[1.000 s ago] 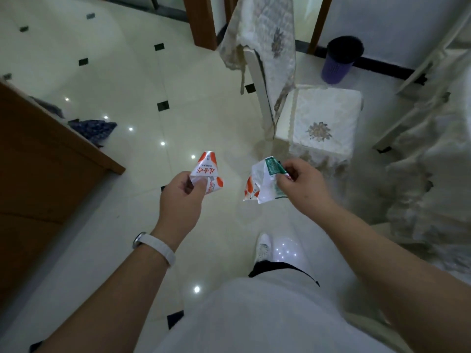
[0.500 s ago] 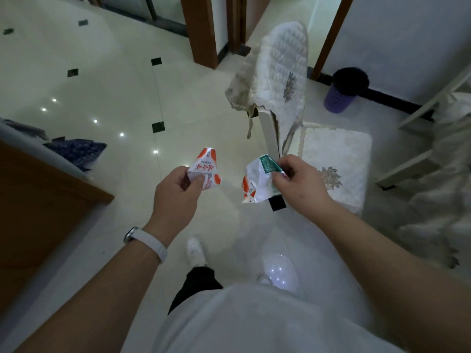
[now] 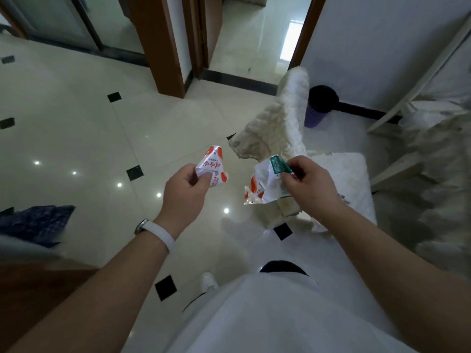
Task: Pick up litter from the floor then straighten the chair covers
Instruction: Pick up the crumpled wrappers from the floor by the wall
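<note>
The floor (image 3: 76, 138) was glossy cream tile set with small black diamond insets and dotted with reflected ceiling lights. At 9 o'clock a blue patterned cloth (image 3: 35, 222) lay at the frame edge, with a brown wooden surface (image 3: 38, 296) below it at 8 o'clock. At 11 o'clock stood a glazed sliding door (image 3: 63, 21); at 12 o'clock, brown wooden door frames (image 3: 163, 44) opened onto a further tiled room.

Near centre, the left hand (image 3: 184, 197), with a white wristband (image 3: 158, 234) on its wrist, was closed in a pinch on a crumpled white-and-orange wrapper (image 3: 212, 168), held clear of the floor. Just to its right, the right hand (image 3: 309, 186) pinched a second crumpled wrapper (image 3: 265, 183), white with a green strip and orange marks, thumb and fingers closed on its upper edge. The two wrappers were near each other but apart.

Behind the right hand, at 1 o'clock, a chair (image 3: 344, 174) carried a quilted cream cover (image 3: 280, 128) hanging bunched and skewed over the backrest. Beyond it, a purple waste bin (image 3: 319, 108) stood against the white wall (image 3: 382, 47). At 3 o'clock, more rumpled cream fabric (image 3: 443, 159) draped a second piece of furniture
</note>
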